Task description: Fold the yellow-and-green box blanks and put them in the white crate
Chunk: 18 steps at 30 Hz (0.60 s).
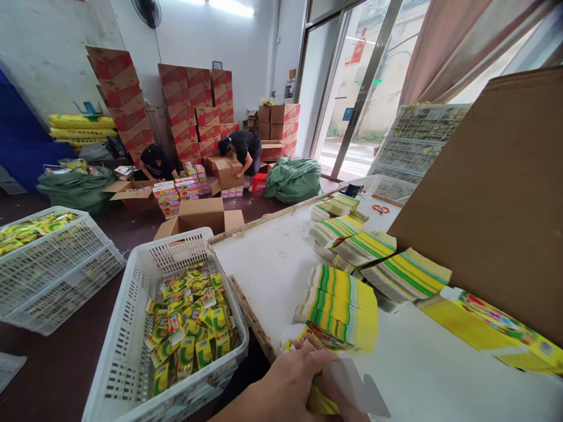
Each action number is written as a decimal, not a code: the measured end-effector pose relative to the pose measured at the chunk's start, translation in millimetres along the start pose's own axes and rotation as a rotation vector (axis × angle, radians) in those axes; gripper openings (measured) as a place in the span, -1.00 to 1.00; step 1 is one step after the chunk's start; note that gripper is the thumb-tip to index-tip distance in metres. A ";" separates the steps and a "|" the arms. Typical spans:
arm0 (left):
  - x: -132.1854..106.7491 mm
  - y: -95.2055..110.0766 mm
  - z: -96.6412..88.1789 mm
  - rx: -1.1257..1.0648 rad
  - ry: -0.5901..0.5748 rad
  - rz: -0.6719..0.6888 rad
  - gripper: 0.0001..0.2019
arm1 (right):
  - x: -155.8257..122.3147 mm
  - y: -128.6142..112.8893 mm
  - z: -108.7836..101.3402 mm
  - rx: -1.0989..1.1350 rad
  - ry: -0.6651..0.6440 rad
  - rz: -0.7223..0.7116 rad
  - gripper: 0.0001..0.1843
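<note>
At the table's near edge, my left hand (288,378) is closed on a small yellow carton (301,339), which shows just past the fingertips. My right hand (336,390) is close against it, partly hidden behind the left. Its fingers are bent around a carton blank (363,387) whose plain white side faces up. More yellow printed card shows beneath the two hands. Just beyond them, a fanned stack of flat yellow and green carton blanks (341,302) lies on the white table (264,258). To the left, a white plastic basket (125,328) holds many small yellow cartons (193,328).
Further carton stacks (407,272) line the table beside a large brown cardboard sheet (492,199). Red-handled scissors (380,209) lie farther back. Other crates (57,275) stand at left. Two people (241,153) work among boxes on the floor near green sacks (294,179).
</note>
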<state>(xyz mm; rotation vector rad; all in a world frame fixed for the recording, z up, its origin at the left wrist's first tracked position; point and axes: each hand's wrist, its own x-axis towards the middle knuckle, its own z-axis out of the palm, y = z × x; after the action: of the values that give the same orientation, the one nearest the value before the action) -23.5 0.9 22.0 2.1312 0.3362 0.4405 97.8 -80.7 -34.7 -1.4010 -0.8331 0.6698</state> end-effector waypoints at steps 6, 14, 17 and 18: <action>0.5 -9.3 -0.1 -0.036 -0.018 -0.072 -0.34 | -16.3 -13.0 -3.2 0.058 -0.025 -0.025 -0.27; 2.4 -12.0 6.7 0.091 0.133 -0.100 -0.13 | -13.8 -4.2 -26.7 -0.199 0.011 -0.096 -0.49; 0.7 -8.2 -5.0 0.142 0.133 -0.189 -0.35 | -16.6 1.1 -27.2 -0.239 0.014 -0.134 -0.34; 0.1 -7.2 -9.7 0.137 0.139 -0.192 -0.38 | -17.9 1.5 -26.2 -0.283 -0.012 -0.165 -0.33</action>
<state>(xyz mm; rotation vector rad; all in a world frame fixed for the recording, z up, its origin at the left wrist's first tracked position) -28.2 12.1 21.2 2.1793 0.6616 0.4661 109.5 -110.1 -37.6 -1.5601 -1.0716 0.4453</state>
